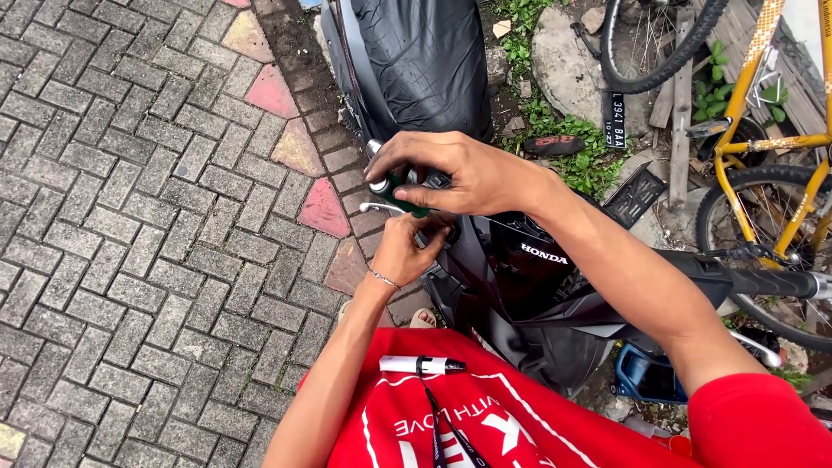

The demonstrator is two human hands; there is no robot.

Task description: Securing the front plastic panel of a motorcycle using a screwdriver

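Grey interlocking brick paving (147,225) is filling the left half of the head view, with a few red bricks (323,208) running along its edge beside a strip of dirt, stones and green weeds (572,160). A yellow bicycle (763,130) is leaning at the right, and a second bicycle wheel (659,43) is standing at the top.

A black scooter (520,277) is standing in the middle, its black seat (425,61) reaching up the frame and its right handlebar grip (767,283) pointing toward the right edge.

The right hand (468,173) is reaching across from the right, forearm stretched over the scooter, its fingers curling down around the green left handlebar grip (400,186) and holding it from above. The left hand (407,251) is coming up from below, wrist bent and wearing a thin bracelet, its fingers pressing up at the underside of the same grip, just behind the silver brake lever (381,208); whether they are pinching anything is not clear.

The person is wearing a red shirt (485,416) with white print, and a white marker with a black cap (420,365) is hanging on a lanyard at the chest. A small black rectangular plate with white characters (616,119) is standing upright among the weeds, and a blue object (646,374) is lying low beside the scooter.
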